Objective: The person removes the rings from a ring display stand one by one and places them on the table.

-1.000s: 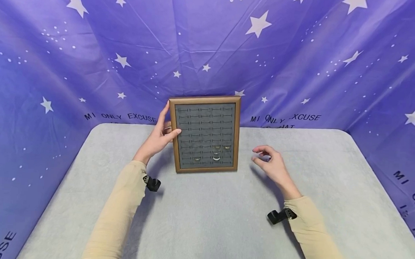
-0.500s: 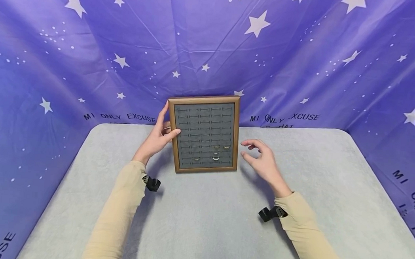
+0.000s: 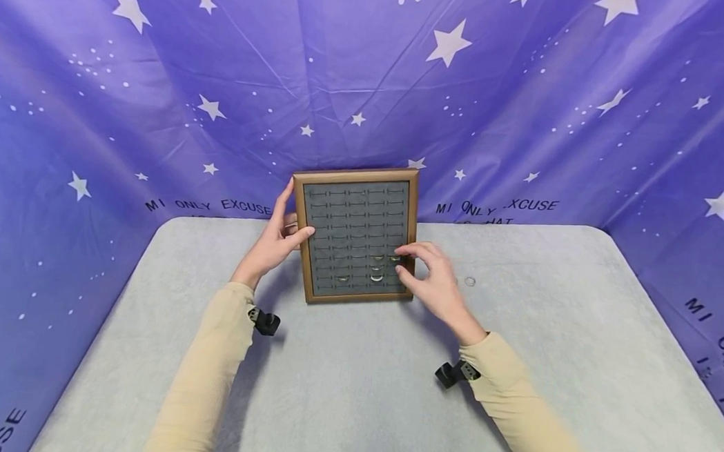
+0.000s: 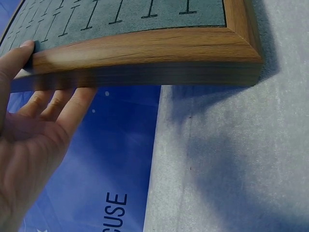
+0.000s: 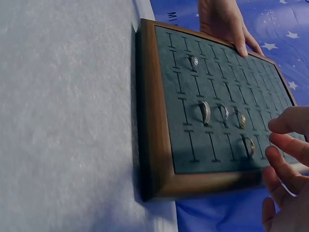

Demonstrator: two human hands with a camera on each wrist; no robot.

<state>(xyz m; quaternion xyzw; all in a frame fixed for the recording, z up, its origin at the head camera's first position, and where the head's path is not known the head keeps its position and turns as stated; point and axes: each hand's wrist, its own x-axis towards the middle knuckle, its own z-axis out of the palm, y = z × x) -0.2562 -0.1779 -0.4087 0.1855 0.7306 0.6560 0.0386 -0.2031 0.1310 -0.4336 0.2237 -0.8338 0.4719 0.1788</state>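
A wood-framed ring display board (image 3: 354,218) with a dark slotted pad stands tilted back on the table. My left hand (image 3: 274,243) grips its left side, thumb on the front and fingers behind, as the left wrist view also shows. Several rings sit in the lower slots, among them a silver ring (image 5: 205,113) and a gold ring (image 5: 249,146) near the right side. Over that side reaches my right hand (image 3: 436,282), its thumb and forefinger spread apart close around the gold ring. In the right wrist view its fingertips (image 5: 273,152) lie beside this ring.
A loose ring (image 3: 470,281) lies on the grey cloth-covered table (image 3: 352,391), right of my right hand. Behind the table hangs a purple curtain (image 3: 372,67) with white stars. Each wrist carries a small black camera.
My right hand has moved left from beside the board to over its right edge, near the gold ring. The loose ring on the table has come into view. My left hand keeps its grip.
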